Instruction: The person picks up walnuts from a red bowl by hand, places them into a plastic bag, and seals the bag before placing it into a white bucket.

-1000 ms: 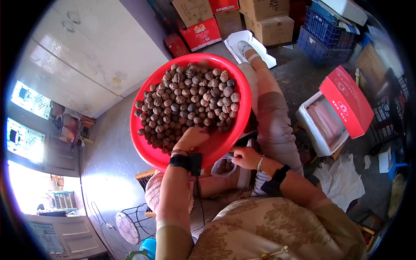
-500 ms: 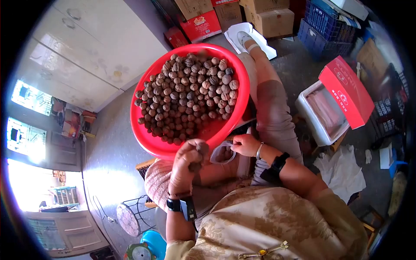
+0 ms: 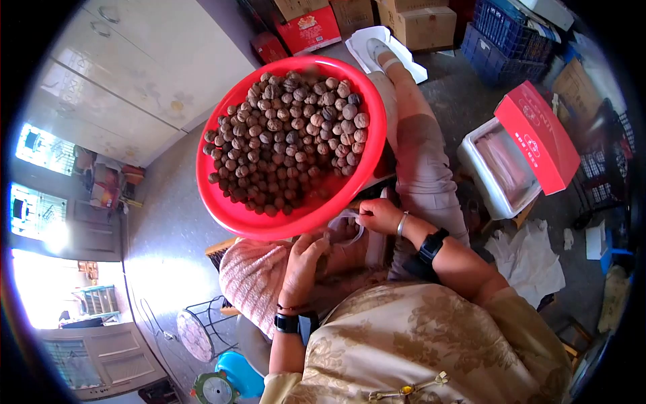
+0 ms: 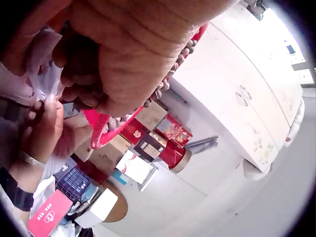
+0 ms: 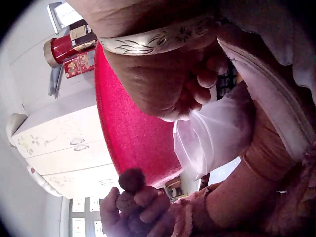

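Note:
A clear plastic bag hangs below the front rim of the red basin, its mouth toward the left hand. Thumb and fingers of my right hand pinch the bag's edge. My left hand is just left of the bag, over the lap, with fingers curled round several walnuts, which show plainly in the right wrist view. The big red basin leans across the lap, with many brown walnuts heaped toward its far side; bare red bottom shows near its front.
A pink towel covers the left knee. On the right stands a white foam box with a red lid, and a white plastic bag lies on the floor. Cardboard boxes and blue crates stand at the back.
My left hand has left the basin with walnuts in its fingers, come back toward the body, then moved right to beside the bag. The right hand stays on the bag's edge.

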`<state>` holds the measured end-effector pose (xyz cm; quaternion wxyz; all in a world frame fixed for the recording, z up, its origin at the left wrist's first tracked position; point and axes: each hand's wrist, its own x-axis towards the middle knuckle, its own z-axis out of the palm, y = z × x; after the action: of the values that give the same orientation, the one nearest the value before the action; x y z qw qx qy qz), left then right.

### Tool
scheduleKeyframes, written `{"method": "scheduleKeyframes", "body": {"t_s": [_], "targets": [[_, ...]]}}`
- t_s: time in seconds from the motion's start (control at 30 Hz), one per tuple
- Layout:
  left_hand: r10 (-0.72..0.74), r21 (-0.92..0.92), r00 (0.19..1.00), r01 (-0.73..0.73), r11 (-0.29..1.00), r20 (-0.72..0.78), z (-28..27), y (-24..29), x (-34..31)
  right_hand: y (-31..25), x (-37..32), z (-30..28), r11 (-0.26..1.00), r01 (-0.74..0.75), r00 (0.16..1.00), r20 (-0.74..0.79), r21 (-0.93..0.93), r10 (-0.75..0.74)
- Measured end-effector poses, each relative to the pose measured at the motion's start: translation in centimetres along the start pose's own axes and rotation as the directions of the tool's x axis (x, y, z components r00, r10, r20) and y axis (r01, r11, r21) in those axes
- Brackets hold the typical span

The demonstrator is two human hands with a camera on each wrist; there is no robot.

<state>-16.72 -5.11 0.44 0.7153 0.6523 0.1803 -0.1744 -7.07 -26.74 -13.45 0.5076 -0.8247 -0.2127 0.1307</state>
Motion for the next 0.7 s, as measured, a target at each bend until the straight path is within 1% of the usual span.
{"method": "scheduleKeyframes", "body": {"t_s": [0.07, 0.1, 0.17, 0.23, 0.37, 0.43, 0.53, 0.57, 0.63, 0.67, 0.7], "targets": [[-0.001, -0.017, 1.0, 0.001, 1.0, -0.007, 0.1, -0.1, -0.1, -0.1, 0.0, -0.2, 1.0, 0.003, 1.0, 0.018, 0.009, -0.003], [0.022, -0.002, 1.0, -0.022, 1.0, -0.013, 0.5, 0.6, -0.5, -0.1, 0.0, -0.1, 1.0, -0.004, 1.0, 0.022, 0.012, 0.004], [0.04, 0.012, 0.999, -0.039, 0.999, -0.019, 0.6, 0.9, -0.6, -0.1, 0.0, 0.0, 1.0, 0.011, 1.0, -0.005, 0.004, -0.011], [0.047, -0.041, 0.999, -0.048, 0.998, -0.023, 0.4, 0.7, -0.4, -0.1, 0.0, -0.1, 1.0, -0.018, 1.0, 0.025, 0.017, 0.018], [0.063, -0.047, 0.998, -0.064, 0.997, -0.031, 0.8, 0.5, -0.2, -0.3, -0.1, -0.1, 1.0, -0.011, 1.0, 0.018, -0.001, 0.011], [0.065, 0.022, 0.996, -0.064, 0.998, -0.062, 1.0, 0.4, 0.0, -0.3, -0.2, -0.2, 1.0, -0.008, 1.0, 0.018, -0.012, 0.009], [0.062, 0.068, 0.997, -0.058, 0.996, -0.052, 0.9, 0.3, 0.1, -0.4, -0.2, -0.3, 0.999, -0.04, 0.999, 0.016, -0.004, 0.04], [0.06, 0.067, 0.997, -0.057, 0.996, -0.053, 0.6, 0.1, 0.2, -0.4, -0.2, -0.4, 0.999, -0.039, 0.999, 0.022, -0.003, 0.039], [-0.008, 0.013, 0.998, 0.009, 1.0, -0.058, 0.0, -0.7, 0.7, -0.7, -0.2, -0.5, 0.999, -0.039, 0.999, 0.028, -0.001, 0.039], [-0.009, 0.012, 0.998, 0.01, 1.0, -0.058, -0.2, -1.0, 0.7, -0.8, -0.2, -0.6, 0.999, -0.038, 0.999, 0.023, 0.0, 0.038], [-0.019, -0.029, 0.999, 0.018, 0.999, -0.038, -0.3, -1.1, 0.8, -0.8, -0.2, -0.5, 0.999, -0.035, 0.999, 0.018, 0.001, 0.035]]}}
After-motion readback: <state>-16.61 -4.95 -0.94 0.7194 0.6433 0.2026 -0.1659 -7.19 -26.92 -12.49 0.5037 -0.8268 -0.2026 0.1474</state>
